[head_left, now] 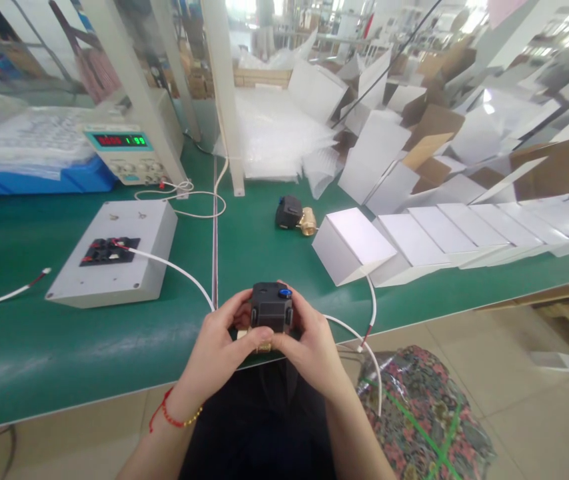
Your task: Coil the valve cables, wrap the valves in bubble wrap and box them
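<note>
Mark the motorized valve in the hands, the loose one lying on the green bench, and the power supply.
Held motorized valve (271, 307), head view: black actuator housing.
Loose motorized valve (290, 213), head view: black actuator housing.
Power supply (128, 156), head view: front panel.

Here's the actuator, between left hand and right hand! On the bench, box left, cartons right, second actuator behind.

The held black, boxy plastic unit looks mostly matt. The long, smooth green tabletop looks glossy.
</note>
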`<state>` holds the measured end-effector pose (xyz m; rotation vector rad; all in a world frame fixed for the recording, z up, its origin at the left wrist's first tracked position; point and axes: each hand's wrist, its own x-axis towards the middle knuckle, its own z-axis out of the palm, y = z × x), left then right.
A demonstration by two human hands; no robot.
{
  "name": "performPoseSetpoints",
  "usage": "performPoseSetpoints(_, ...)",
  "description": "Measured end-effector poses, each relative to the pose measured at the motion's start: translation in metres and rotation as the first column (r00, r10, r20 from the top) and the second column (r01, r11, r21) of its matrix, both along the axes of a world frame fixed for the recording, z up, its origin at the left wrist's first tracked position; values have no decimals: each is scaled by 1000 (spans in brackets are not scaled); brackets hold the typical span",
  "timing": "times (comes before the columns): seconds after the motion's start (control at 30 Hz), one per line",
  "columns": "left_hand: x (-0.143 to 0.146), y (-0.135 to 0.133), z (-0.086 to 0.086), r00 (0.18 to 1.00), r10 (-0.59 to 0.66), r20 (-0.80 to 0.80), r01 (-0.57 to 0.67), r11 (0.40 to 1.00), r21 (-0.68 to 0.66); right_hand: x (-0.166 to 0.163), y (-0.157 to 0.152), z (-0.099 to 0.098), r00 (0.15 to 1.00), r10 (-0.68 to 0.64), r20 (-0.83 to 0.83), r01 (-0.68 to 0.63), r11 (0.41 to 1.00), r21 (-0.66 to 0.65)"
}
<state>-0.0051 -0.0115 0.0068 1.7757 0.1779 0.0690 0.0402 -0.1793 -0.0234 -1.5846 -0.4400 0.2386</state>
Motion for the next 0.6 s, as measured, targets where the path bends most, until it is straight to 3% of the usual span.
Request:
performPoseSetpoints(0.27,2,1,-1,999,-29,-13,29,999,13,0,6,6,999,-47,-23,46,999,-16)
performPoseSetpoints(0.33,1,0,-1,999,-42,-26,40,997,-65,0,7,8,999,-46,-27,47,999,24)
performPoseSetpoints(0.43,-2,-6,1,998,-43,-45,30,967,-254,-2,7,9,995,-13,-99,34,975,219)
performPoseSetpoints(0.6,-12,-20,14,997,-66,-34,38,849,-526,-11,5,0,964,-47,-262,166,875,454)
